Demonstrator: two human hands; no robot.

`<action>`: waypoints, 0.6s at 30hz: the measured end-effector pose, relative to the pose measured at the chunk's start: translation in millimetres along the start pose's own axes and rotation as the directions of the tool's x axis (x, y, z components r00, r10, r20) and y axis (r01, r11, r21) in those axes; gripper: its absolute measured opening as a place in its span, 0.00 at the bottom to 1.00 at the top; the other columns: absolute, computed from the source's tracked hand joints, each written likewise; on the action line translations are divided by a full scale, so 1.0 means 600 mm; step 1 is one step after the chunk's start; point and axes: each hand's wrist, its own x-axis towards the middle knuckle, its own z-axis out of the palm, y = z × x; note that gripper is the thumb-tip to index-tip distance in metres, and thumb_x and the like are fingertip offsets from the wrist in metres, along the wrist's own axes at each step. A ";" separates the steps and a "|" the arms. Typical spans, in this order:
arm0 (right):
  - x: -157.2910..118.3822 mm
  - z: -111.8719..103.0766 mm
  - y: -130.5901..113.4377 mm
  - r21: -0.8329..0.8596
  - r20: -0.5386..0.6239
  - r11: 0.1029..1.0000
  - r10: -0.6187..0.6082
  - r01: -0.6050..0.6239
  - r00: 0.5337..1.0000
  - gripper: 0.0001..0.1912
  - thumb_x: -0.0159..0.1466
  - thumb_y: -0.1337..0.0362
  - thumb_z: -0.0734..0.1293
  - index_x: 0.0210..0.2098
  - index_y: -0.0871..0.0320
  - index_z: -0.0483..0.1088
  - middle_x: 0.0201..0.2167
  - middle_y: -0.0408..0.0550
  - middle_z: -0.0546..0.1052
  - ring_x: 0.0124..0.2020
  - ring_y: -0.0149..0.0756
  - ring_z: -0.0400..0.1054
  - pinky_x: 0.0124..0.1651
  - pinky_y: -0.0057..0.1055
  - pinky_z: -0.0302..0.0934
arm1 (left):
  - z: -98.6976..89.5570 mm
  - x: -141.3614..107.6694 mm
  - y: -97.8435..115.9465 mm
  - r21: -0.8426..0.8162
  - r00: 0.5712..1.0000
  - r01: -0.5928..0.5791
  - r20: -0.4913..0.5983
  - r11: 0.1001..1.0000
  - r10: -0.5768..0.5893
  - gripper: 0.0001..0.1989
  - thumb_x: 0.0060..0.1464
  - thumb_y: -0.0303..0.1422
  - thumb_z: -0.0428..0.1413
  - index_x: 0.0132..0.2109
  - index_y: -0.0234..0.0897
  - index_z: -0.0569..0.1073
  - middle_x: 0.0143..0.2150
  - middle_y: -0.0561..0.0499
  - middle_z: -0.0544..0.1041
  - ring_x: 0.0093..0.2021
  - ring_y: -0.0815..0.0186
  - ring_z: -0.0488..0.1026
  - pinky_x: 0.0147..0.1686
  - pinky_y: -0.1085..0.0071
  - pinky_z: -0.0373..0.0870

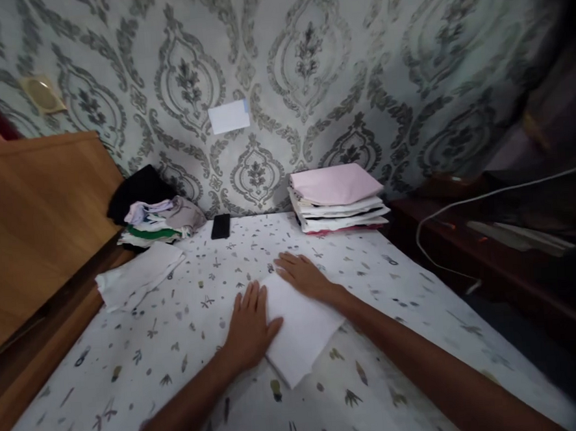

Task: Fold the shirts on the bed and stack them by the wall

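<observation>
A folded white cloth (302, 328) lies flat on the patterned bed sheet (189, 351), turned at an angle between my hands. My left hand (251, 328) rests at its left edge, fingers stretched out and the thumb over the cloth. Across the far right edge of the cloth lies my right hand (306, 276), palm down with its fingers extended. Neither hand grips anything. What kind of garment or linen the cloth is, I cannot tell.
A neat stack of folded fabric (338, 199) with a pink piece on top stands by the wall. Left are a loose clothes pile (159, 223), a pale cloth (140, 276) and a black phone (221, 226). A white cable (491, 193) hangs over dark furniture at right.
</observation>
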 end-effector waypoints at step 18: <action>-0.037 -0.065 0.004 0.309 0.051 0.835 0.463 -0.455 0.885 0.08 0.63 0.60 0.66 0.34 0.58 0.70 0.32 0.46 0.75 0.35 0.35 0.68 0.34 0.27 0.57 | -0.100 0.048 -0.058 -0.803 0.937 0.246 0.053 0.542 -0.346 0.13 0.52 0.41 0.57 0.40 0.37 0.71 0.39 0.46 0.78 0.40 0.62 0.76 0.39 0.67 0.73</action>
